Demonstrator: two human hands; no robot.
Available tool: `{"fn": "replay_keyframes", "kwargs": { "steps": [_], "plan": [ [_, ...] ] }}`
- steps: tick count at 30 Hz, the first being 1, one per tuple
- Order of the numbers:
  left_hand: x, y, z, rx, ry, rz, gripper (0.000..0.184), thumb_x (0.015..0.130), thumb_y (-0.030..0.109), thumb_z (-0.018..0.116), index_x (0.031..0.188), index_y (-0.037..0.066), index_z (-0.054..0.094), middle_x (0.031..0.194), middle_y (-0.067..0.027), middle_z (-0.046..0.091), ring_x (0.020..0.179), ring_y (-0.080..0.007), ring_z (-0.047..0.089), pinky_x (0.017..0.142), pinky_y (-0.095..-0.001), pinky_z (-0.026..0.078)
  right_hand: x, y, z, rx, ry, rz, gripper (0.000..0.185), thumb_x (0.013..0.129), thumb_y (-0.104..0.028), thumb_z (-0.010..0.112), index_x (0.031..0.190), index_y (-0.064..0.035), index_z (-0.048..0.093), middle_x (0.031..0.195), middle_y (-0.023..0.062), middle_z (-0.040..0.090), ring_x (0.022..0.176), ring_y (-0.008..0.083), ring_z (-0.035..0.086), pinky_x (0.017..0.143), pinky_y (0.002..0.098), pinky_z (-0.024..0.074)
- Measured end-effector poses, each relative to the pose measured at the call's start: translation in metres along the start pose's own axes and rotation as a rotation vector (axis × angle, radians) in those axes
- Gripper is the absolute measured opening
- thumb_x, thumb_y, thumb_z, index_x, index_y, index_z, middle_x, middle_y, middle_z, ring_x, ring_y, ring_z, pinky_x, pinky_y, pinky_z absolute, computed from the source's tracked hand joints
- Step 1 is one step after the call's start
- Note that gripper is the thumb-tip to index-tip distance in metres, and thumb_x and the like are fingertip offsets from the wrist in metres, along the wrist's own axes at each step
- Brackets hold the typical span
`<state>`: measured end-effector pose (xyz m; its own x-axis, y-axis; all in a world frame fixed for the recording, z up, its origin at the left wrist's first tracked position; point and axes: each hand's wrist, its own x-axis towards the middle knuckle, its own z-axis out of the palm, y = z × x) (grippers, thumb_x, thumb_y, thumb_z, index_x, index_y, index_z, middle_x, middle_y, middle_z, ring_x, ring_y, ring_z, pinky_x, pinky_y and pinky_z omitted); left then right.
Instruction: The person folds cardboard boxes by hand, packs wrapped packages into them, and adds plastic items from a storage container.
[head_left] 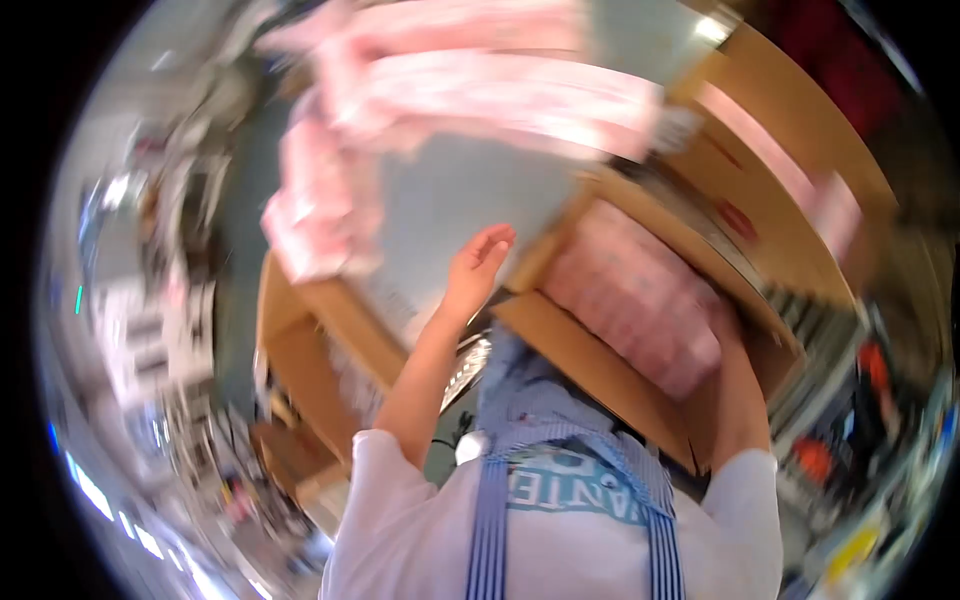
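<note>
Over the grey table, my left hand (482,262) is held up with nothing in it, its fingers loosely bent and the thumb apart. It is near the left edge of an open cardboard box (600,367). Inside that box lies a pink bubble-wrapped-looking package (630,290). My right hand (722,325) reaches into the box and touches the package's right end. Blur and the package's similar colour hide its fingers, so I cannot make out a grip.
Several pink packages (500,95) are spread on the grey table (450,190) at the back and left. Another open cardboard box (350,325) stands at lower left. Large cardboard flaps (790,170) rise at the right. Shelving and equipment (155,340) are blurred at far left.
</note>
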<state>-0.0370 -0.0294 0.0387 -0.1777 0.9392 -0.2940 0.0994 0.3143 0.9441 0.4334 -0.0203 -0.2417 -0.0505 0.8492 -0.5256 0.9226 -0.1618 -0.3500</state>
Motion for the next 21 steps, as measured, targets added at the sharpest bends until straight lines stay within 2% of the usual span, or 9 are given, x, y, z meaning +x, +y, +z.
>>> {"fn": "replay_keyframes", "kwargs": {
  "steps": [3,4,6,8,11,14,17,18,21],
  "plan": [
    [-0.053,-0.039,-0.12,0.446,0.628,0.106,0.027,0.084,0.01,0.057,0.111,0.008,0.059,0.11,-0.012,0.061,0.102,-0.0223,0.057,0.087,-0.0314,0.044,0.02,0.03,0.054,-0.002,0.063,-0.029,0.043,0.093,-0.04,0.043,0.113,-0.0042,0.057,0.114,0.0149,0.06,0.102,0.0265,0.058,0.081,0.0369,0.0456],
    [-0.08,-0.044,-0.148,0.685,0.841,0.176,0.029,0.081,0.007,0.055,0.109,0.011,0.06,0.107,-0.0134,0.06,0.101,-0.0285,0.056,0.085,-0.0361,0.045,0.03,0.063,0.093,0.034,0.185,-0.072,0.051,0.093,-0.041,0.043,0.126,-0.0031,0.047,0.124,0.015,0.053,0.113,0.0271,0.051,0.093,0.0335,0.0402],
    [-0.134,-0.074,-0.207,0.957,1.143,-0.067,0.028,0.08,0.002,0.05,0.104,0.01,0.061,0.102,-0.0155,0.059,0.101,-0.0317,0.056,0.086,-0.038,0.045,-0.062,-0.091,-0.008,0.373,0.483,0.023,0.04,0.092,-0.033,0.046,0.105,0.0019,0.061,0.105,0.0171,0.062,0.099,0.0299,0.058,0.084,0.0368,0.0457],
    [-0.179,-0.115,-0.25,0.874,1.248,-0.495,0.027,0.081,0.005,0.048,0.104,0.01,0.061,0.104,-0.0172,0.056,0.105,-0.0326,0.054,0.089,-0.039,0.045,-0.092,-0.167,-0.016,0.408,0.446,-0.245,0.039,0.092,-0.032,0.047,0.105,0.002,0.061,0.104,0.0169,0.062,0.098,0.0296,0.058,0.083,0.0367,0.0457],
    [-0.225,-0.186,-0.273,0.725,0.955,-1.062,0.043,0.082,0.019,0.05,0.125,0.015,0.047,0.12,-0.0189,0.047,0.111,-0.0329,0.051,0.092,-0.0436,0.044,-0.103,-0.287,0.008,0.404,0.143,-0.592,0.038,0.092,-0.031,0.047,0.103,0.0021,0.061,0.102,0.0166,0.062,0.097,0.0292,0.058,0.082,0.0365,0.0458],
    [-0.237,-0.261,-0.258,0.387,0.771,-1.162,0.071,0.072,0.021,0.071,0.134,0.012,0.038,0.123,-0.0211,0.052,0.111,-0.0358,0.053,0.094,-0.0428,0.044,-0.101,-0.385,0.041,0.325,-0.106,-0.801,0.036,0.091,-0.03,0.048,0.102,0.0022,0.061,0.1,0.0164,0.062,0.095,0.0288,0.058,0.081,0.0363,0.0459],
    [-0.194,-0.237,-0.236,0.348,0.158,-1.464,0.1,0.064,0.049,0.077,0.143,0.019,0.023,0.15,-0.0077,0.011,0.136,-0.0389,0.009,0.095,-0.0728,0.022,-0.101,-0.465,0.077,0.232,-0.282,-0.91,0.035,0.091,-0.029,0.048,0.101,0.0023,0.061,0.098,0.0161,0.062,0.093,0.0285,0.058,0.08,0.0362,0.0459],
    [-0.188,-0.228,-0.229,0.473,0.055,-1.428,0.072,0.076,0.04,0.07,0.134,0.009,0.041,0.143,-0.0128,0.031,0.131,-0.0403,0.025,0.099,-0.0625,0.029,-0.104,-0.485,0.087,0.204,-0.336,-0.943,0.035,0.091,-0.029,0.048,0.101,0.0023,0.061,0.097,0.016,0.062,0.093,0.0283,0.058,0.08,0.0361,0.0459],
    [-0.182,-0.241,-0.237,0.545,-0.073,-1.22,0.063,0.075,0.038,0.07,0.128,0.011,0.047,0.135,-0.0108,0.038,0.124,-0.0375,0.032,0.095,-0.0584,0.033,-0.112,-0.532,0.117,0.137,-0.443,-1.018,0.033,0.091,-0.028,0.049,0.1,0.0024,0.061,0.095,0.0157,0.062,0.091,0.0279,0.058,0.079,0.0359,0.046]
  ]
}}
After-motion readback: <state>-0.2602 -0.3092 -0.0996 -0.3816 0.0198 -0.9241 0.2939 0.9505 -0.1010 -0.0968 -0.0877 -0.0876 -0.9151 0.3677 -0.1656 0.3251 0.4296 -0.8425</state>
